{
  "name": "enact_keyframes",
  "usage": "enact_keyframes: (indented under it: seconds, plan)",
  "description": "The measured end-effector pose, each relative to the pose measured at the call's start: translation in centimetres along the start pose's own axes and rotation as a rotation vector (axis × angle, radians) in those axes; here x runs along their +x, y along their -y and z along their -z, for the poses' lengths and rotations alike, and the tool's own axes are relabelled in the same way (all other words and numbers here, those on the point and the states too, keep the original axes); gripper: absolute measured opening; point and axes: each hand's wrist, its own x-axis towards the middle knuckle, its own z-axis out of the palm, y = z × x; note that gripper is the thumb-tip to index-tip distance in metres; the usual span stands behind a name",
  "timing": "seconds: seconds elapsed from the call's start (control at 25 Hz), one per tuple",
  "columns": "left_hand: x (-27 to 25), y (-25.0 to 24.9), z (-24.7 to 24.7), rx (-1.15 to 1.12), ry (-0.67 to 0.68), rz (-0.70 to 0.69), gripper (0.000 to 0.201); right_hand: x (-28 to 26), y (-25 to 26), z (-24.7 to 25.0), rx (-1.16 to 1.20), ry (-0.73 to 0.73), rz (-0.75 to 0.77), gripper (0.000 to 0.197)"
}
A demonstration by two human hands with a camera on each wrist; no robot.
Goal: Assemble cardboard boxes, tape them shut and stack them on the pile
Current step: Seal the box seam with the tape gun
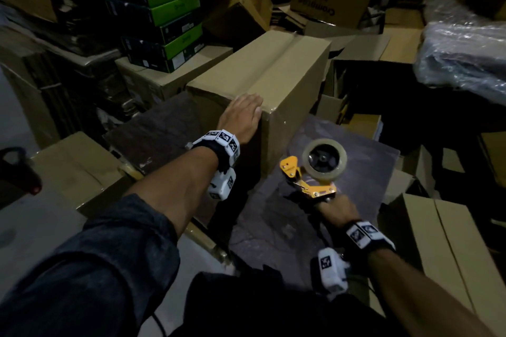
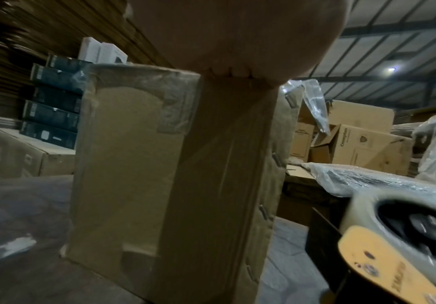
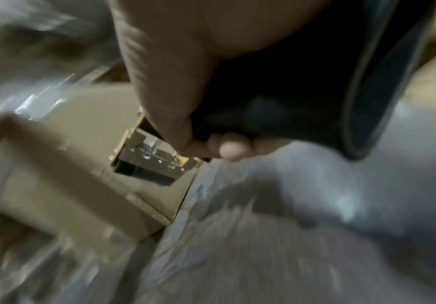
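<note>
Head view: left hand [image 1: 242, 115] flat on box [image 1: 276, 74] lying lengthwise away; right hand [image 1: 338, 209] grips tape dispenser [image 1: 315, 172].

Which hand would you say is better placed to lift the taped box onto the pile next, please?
Probably the left hand: it already lies flat on the near top edge of the cardboard box. The right hand grips the tape dispenser, off the box, so it would have to put that down first.
</note>
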Motion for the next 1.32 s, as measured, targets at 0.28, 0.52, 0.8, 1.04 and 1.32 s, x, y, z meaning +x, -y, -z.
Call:
enact_keyframes:
  seconds: [0.28, 0.52, 0.8, 1.04, 1.32]
  plan:
    - [0.5, -3.0, -0.6, -0.030, -0.124, 0.151, 0.053, 0.3, -1.5, -3.6, 0.673, 0.054, -0.263, 0.006]
    - [0.8, -4.4, -2.5, 0.195, -0.154, 0.228, 0.052, 0.8, -1.8, -3.9, 0.646, 0.060, -0.278, 0.008]
    - [0.3, -4.5, -3.2, 0.209, -0.170, 0.238, 0.067, 1.9, -2.9, -4.8, 0.631, 0.117, -0.340, 0.008]
    - [0.2, -4.0, -3.0, 0.161, -0.153, 0.223, 0.074, 2.8, -3.9, -6.6, 0.579, 0.159, -0.381, 0.022]
    - [-0.6, -1.4, -1.1, 0.157, -0.044, 0.023, 0.058, 1.8, -3.6, -4.6, 0.417, 0.111, -0.274, 0.031]
